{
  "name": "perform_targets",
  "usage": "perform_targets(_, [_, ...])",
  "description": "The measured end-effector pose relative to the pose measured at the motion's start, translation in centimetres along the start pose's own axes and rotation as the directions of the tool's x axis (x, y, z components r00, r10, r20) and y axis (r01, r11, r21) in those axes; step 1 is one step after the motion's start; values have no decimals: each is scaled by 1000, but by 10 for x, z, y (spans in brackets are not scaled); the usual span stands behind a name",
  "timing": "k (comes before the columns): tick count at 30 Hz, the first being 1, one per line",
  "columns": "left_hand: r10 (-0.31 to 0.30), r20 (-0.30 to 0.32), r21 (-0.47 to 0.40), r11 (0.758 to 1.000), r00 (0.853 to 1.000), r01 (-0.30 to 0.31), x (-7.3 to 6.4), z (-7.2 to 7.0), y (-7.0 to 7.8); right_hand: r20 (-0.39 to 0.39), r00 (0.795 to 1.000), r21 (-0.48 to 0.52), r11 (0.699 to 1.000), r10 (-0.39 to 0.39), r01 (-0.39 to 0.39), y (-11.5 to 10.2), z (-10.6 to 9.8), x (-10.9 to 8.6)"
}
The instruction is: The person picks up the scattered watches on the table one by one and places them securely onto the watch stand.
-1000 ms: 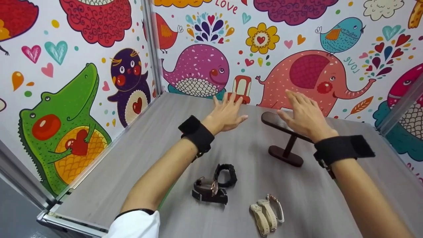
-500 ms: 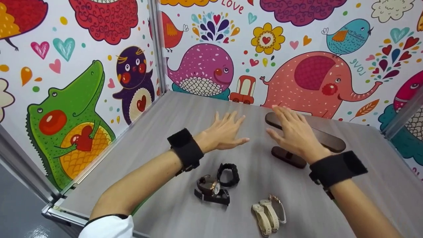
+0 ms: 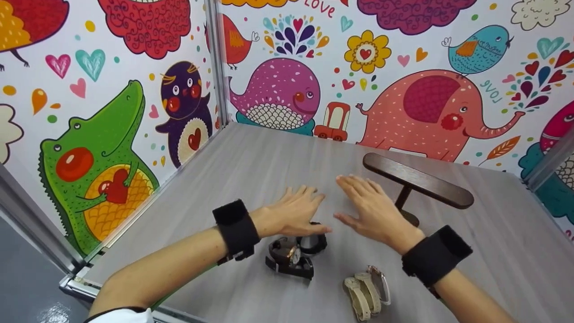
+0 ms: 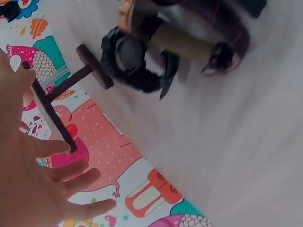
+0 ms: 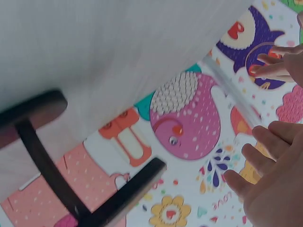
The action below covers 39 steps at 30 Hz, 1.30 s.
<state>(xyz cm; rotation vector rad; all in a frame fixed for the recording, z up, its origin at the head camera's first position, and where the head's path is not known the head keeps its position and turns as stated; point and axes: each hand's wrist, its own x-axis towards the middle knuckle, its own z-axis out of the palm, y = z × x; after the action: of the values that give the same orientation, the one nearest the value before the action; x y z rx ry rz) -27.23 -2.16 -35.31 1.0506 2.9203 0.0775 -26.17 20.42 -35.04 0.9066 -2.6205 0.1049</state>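
In the head view my left hand hovers palm down with fingers spread, partly covering a black watch. Beside that watch lie a brown-strapped watch with a rose-gold case and another black-strapped watch. My right hand is held over the table with straight fingers, holding nothing. Just beyond it stands a dark wooden T-shaped stand, its base mostly hidden by that hand. Nearer the front edge lie two cream-strapped watches and a white and rose-gold watch or bracelet.
The grey wood-grain table is bounded by a cartoon-printed back wall and a left wall. A metal frame post stands at their corner. Black bands with cameras wrap both wrists.
Both hands have drawn back from the far side toward the watches, the right one also moving left. The stand's crossbar has come into full view. Watches and stand stay put.
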Motion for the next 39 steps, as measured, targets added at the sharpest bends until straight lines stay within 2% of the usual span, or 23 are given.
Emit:
perform_targets(5, [-12,69,38,999,998,10,-8,19,0,22,998,-17,998,-62,62,-8,17,-7])
perform_targets(12, [-20,125,69,998,992,11,-10,38,1,62,989,-29,990,-136,138,-11,40,-14])
perform_targets(17, [-24,121,88,996,992,14,-7,45,0,125,979,-1,987,-161,162,-13,55,-13])
perform_targets(20, [-26,108,77,997,994,18,-4,47,-1,176,973,70,988,-150,139,-14,61,-10])
perform_targets(26, [-52,122,-32,998,991,56,0,48,0,255,963,215,976,-89,33,-15,64,-5])
perform_targets(33, [-82,165,-193,975,983,113,2,44,1,245,967,305,952,-70,-8,-14,63,-4])
perform_targets(35, [-74,153,-237,965,985,110,3,41,1,239,970,348,937,-49,-38,-13,62,-6])
perform_targets(39, [-56,85,-322,943,995,81,7,36,1,203,979,450,888,2,-95,-6,54,-9])
